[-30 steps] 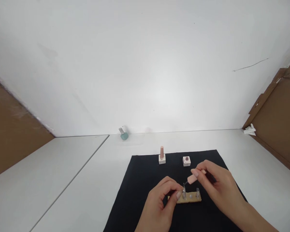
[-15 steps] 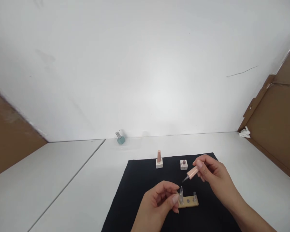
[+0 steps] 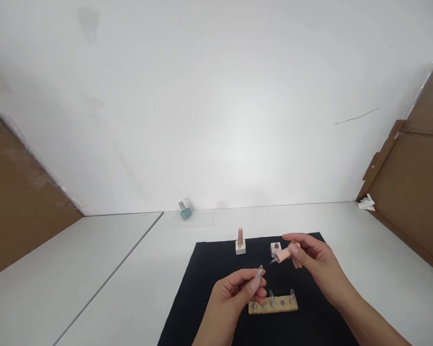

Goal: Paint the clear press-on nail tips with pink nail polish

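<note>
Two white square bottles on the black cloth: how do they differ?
The capped bottle carries a tall pink cap; the open bottle has none, its dark neck showing. In this view the capped bottle is unobstructed, while the open bottle is slightly overlapped by the pink brush cap in the right hand. Both stand upright.

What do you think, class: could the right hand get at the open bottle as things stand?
Probably yes: the open bottle stands just beyond the brush in the right hand, with nothing else visibly between. To pick the bottle up, though, the hand might first need to free itself.
</note>
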Demonstrator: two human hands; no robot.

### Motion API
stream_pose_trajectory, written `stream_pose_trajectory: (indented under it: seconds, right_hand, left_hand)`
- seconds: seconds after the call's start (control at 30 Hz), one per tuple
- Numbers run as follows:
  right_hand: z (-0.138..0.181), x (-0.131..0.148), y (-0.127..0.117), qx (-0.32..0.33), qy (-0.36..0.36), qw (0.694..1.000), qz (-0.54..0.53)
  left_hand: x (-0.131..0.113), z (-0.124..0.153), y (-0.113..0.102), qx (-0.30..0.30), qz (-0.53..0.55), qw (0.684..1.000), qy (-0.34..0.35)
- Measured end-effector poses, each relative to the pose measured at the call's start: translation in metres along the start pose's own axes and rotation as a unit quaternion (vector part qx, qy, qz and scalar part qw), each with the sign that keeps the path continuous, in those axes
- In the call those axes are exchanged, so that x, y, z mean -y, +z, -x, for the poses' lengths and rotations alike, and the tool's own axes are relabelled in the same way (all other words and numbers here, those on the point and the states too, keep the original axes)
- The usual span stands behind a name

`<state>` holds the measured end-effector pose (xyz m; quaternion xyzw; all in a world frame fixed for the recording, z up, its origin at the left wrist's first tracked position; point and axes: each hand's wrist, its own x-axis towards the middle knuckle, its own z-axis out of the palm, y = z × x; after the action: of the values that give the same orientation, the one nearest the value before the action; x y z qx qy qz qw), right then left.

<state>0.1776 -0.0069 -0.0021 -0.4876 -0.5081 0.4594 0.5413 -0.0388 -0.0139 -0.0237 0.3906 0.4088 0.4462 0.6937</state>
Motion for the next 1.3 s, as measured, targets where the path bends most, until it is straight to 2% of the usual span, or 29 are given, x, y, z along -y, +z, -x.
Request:
stream_pose_trajectory:
  seconds: [0.2,0.4,0.5,0.6,0.73,0.87,0.93,1.03,1.3]
  right_hand:
    - [-0.010,-0.009,-0.011,-0.071,0.000,0.997,-0.011]
    - [-0.016,-0.011,-0.016,-0.113,-0.010,0.993,-0.034]
    - [-0.016,-0.008,-0.017,-0.121,-0.017,0.992,-0.041]
    - [-0.016,-0.006,-0.018,-0.125,-0.021,0.991,-0.044]
    - [-0.015,-0.007,-0.019,-0.116,-0.023,0.992,-0.047]
    - [-0.014,-0.009,-0.018,-0.110,-0.024,0.992,-0.051]
    - [-0.013,-0.009,-0.018,-0.109,-0.025,0.992,-0.053]
    - [-0.012,-0.007,-0.018,-0.107,-0.025,0.992,-0.055]
    - [-0.012,-0.008,-0.016,-0.103,-0.015,0.993,-0.049]
  left_hand:
    - [0.003,0.002,0.005,0.013,-0.039,0.998,0.044]
    - [0.026,0.013,0.016,0.050,-0.107,0.992,0.044]
    - [0.043,0.025,0.021,0.015,-0.148,0.984,0.100]
    - [0.054,0.032,0.025,-0.040,-0.244,0.949,0.194]
    - [0.062,0.027,0.028,-0.052,-0.373,0.895,0.239]
    - [0.068,0.013,0.032,-0.104,-0.475,0.814,0.317]
    - [0.072,0.007,0.033,-0.111,-0.505,0.787,0.336]
    - [0.078,0.001,0.032,-0.109,-0.529,0.774,0.331]
    - [0.081,-0.002,0.031,-0.104,-0.567,0.764,0.289]
